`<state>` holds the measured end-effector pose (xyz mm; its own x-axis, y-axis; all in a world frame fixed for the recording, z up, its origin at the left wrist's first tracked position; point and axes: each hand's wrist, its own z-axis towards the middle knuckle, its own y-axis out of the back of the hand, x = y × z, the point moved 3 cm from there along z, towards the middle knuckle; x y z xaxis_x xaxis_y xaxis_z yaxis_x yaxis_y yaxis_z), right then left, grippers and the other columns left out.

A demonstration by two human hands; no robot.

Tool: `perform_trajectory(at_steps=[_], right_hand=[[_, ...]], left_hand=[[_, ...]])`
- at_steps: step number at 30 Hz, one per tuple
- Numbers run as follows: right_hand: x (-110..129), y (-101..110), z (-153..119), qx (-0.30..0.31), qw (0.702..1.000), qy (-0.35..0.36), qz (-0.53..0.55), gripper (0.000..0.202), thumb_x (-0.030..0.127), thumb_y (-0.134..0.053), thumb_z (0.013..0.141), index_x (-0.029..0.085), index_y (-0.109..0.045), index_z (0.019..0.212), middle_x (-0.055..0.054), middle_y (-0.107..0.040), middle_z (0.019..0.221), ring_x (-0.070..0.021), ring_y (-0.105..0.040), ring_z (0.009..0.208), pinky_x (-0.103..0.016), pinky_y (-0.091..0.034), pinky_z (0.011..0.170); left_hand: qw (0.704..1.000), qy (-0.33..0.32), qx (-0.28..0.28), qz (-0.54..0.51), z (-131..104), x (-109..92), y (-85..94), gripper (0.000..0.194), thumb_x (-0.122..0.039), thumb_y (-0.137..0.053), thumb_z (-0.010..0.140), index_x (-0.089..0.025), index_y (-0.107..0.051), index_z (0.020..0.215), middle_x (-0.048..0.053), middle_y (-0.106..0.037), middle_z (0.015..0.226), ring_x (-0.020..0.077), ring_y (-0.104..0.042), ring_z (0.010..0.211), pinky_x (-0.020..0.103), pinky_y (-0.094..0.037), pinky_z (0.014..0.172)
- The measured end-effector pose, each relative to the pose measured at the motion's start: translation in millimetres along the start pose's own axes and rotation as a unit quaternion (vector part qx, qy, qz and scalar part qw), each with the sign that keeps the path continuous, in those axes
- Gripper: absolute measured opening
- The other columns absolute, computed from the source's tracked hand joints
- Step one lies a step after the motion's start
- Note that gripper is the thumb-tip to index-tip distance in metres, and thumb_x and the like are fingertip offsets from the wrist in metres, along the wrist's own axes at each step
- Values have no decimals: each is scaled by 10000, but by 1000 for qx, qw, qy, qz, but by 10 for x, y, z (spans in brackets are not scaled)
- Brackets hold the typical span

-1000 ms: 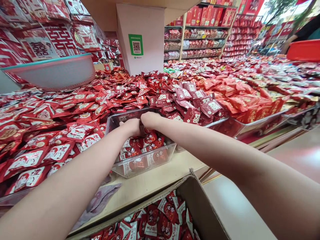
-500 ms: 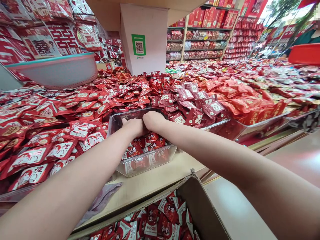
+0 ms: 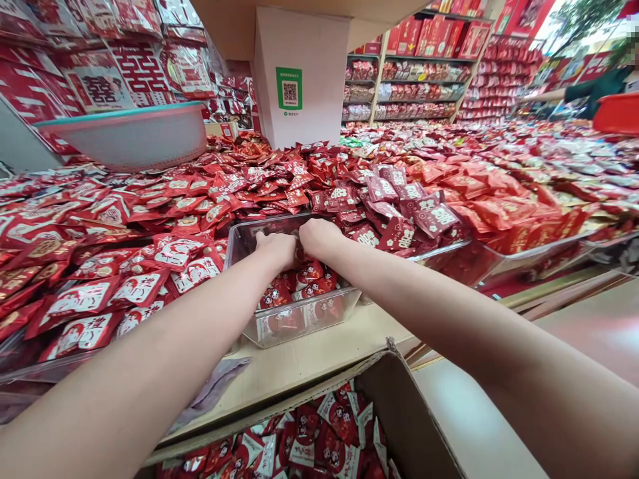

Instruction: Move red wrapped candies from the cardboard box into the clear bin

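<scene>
A clear plastic bin (image 3: 299, 324) stands on the wooden counter, partly filled with red candy packets (image 3: 313, 287) printed with small cartoon figures. My left hand (image 3: 275, 250) reaches inside it, back of the hand up and thumb raised; its other fingers are hidden. Beside it, my right hand (image 3: 320, 238) is curled with knuckles up at the bin's far right, and whatever its fingers hold is out of sight. Below the counter edge, an open cardboard box (image 3: 414, 399) contains more packets (image 3: 329, 426) of the same look.
Heaps of red packets (image 3: 84, 299) lie left of the bin, maroon packets (image 3: 424, 216) to its right. A purple cloth (image 3: 219, 386) rests on the counter. Behind stand a white pillar (image 3: 319, 80) with a QR sign and a large basin (image 3: 134, 140). Another person's sleeve (image 3: 594, 90) shows far right.
The camera view has turned slightly left, so everything sits a little further right. Both my hands stay in the bin with little movement. The other person's arm is now stretched out at far right.
</scene>
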<state>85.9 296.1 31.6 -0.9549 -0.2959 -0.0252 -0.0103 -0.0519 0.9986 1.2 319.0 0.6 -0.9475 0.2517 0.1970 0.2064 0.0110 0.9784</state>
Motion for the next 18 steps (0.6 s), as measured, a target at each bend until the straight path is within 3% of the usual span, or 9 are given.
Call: perform_trajectory(at_steps=[2,7,11,18], right_hand=[[6,-3,2,3,1000,-1,-7,311,121,-414,771,57,-597,1014,-189,-588,1011,-263,-561,924,-365,-457,761],[27,4,-20,0,1000,22,-8,309,88,-378,784,32,-603,988,-203,-596,984,-258,-569,911,-359,-453,769],[20,-6,-18,-5,999,35,10,312,100,-365,794,43,-603,989,-198,-594,994,-248,-571,908,-360,-454,770],[-1,-54,30,8,999,49,3,296,137,-394,794,75,-608,990,-191,-599,988,-251,-569,916,-375,-468,737]], left_hand=[[1000,-8,-12,5,-12,-5,12,415,-467,-499,649,-285,-562,1017,64,-634,1002,273,-547,922,441,-303,815],[999,-29,-27,31,-61,-36,47,274,-384,-502,670,-226,-626,857,86,-644,933,287,-535,912,452,-283,808],[997,-37,-39,50,-102,-76,65,282,-319,-493,687,-182,-618,899,122,-614,976,295,-492,947,472,-264,819],[998,-34,9,49,-137,-95,50,294,-301,-597,590,-273,-635,881,74,-634,961,315,-476,967,552,-176,871]])
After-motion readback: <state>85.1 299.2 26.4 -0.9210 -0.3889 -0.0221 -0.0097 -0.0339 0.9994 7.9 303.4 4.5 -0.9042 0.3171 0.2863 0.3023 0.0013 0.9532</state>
